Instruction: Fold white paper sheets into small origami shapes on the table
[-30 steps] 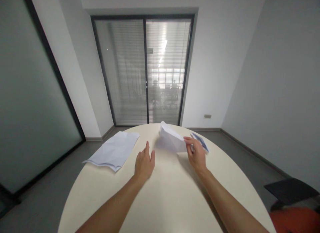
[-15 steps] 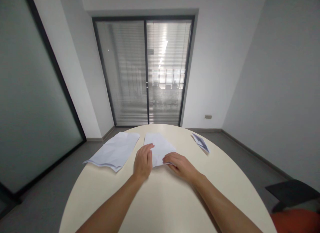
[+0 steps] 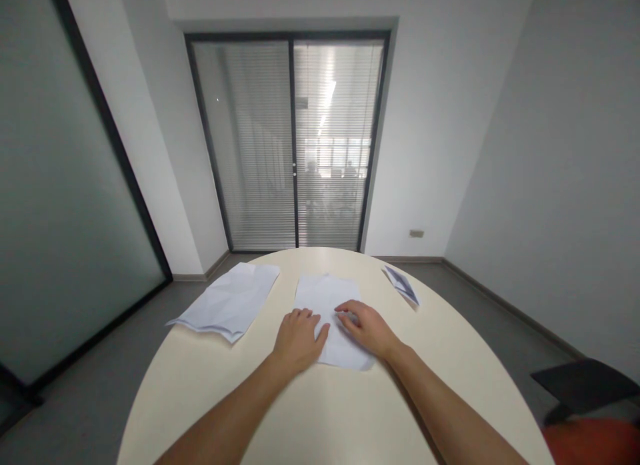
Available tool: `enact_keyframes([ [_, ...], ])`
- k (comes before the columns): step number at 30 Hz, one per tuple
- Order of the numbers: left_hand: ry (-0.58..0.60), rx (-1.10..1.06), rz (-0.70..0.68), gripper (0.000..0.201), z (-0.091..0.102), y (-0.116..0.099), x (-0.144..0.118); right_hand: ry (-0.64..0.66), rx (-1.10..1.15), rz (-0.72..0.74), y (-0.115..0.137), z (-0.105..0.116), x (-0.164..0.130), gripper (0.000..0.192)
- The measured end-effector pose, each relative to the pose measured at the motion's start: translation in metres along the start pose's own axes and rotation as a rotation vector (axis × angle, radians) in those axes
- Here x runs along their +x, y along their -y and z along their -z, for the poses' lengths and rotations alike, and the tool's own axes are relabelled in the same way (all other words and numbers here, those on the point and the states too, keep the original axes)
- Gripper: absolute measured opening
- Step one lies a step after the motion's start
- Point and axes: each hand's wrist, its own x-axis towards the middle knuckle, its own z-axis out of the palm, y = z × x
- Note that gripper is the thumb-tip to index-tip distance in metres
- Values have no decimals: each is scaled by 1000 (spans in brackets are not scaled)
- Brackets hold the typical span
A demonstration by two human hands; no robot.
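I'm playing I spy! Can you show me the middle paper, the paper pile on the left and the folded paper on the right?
Middle paper (image 3: 328, 293), head view: its far half.
Paper pile (image 3: 230, 297), head view: middle of its top.
Folded paper (image 3: 401, 285), head view: near its middle.

I count two hands (image 3: 299, 338) (image 3: 367, 325), one bench (image 3: 320, 415), one white paper (image 3: 327, 293) between them, one small folded paper (image 3: 401, 285), one pile (image 3: 233, 298) of, as best I can tell, at least two sheets.
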Motion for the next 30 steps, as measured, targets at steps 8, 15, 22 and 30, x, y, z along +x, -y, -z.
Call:
enact_keyframes([
  [8,60,-104,-225,25,1,-3,-1,147,-115,107,-15,-3,-5,45],
  [15,189,-192,-170,55,-10,15,-3,186,-96,165,-6,4,-3,38],
  [22,241,-184,-250,63,-11,23,-5,149,-228,-145,-26,-5,-3,56],
  [30,237,-183,-254,63,-7,21,-5,131,-346,-283,-30,-2,-4,52],
])
